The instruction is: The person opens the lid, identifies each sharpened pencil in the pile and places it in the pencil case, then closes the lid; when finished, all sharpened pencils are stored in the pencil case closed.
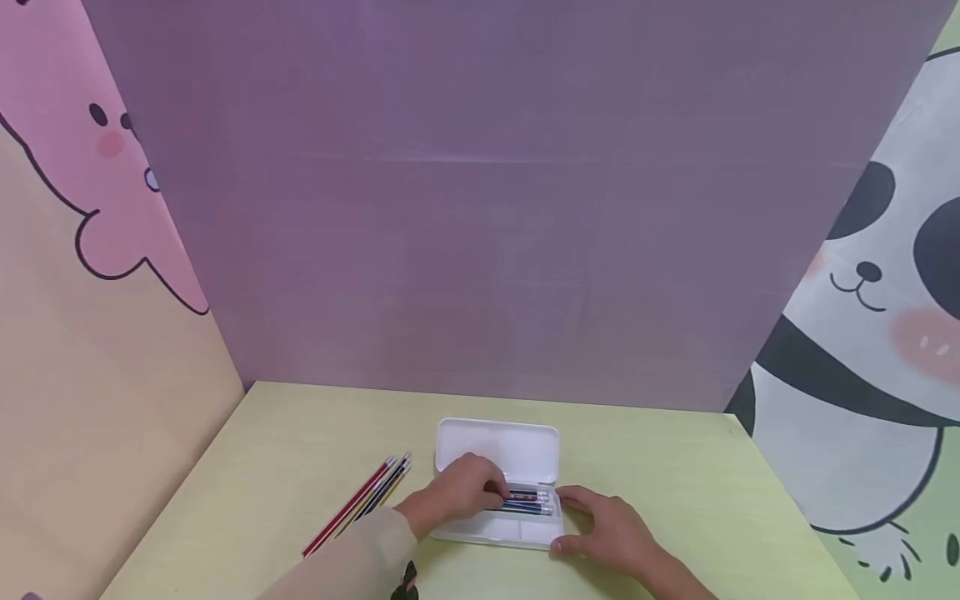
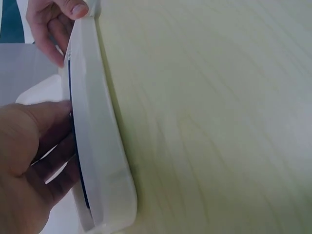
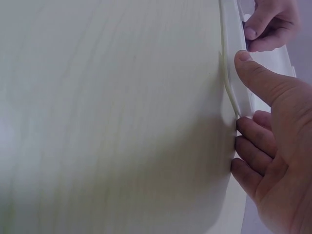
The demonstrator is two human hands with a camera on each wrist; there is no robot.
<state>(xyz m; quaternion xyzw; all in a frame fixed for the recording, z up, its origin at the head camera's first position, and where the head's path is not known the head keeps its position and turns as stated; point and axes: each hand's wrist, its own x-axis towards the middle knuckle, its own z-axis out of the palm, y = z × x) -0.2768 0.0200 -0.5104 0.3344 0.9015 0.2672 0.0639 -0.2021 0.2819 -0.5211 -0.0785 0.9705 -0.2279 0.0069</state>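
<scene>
A white plastic pencil case lies on the table with its lid folded back. Several pencils, dark blue, red and green-blue, lie lengthwise inside its rear compartment. My left hand reaches into the case and pinches a dark blue pencil that lies along the inner side; the fingertips are partly hidden. At the case's right end, my right hand holds it, thumb at the front corner and index finger near the back corner. The right wrist view shows the right thumb against the front wall.
To the left of the case, several loose pencils, red, dark blue and yellowish, lie slantwise on the pale yellow table. The left sleeve passes close to them. A purple-grey panel stands behind the table.
</scene>
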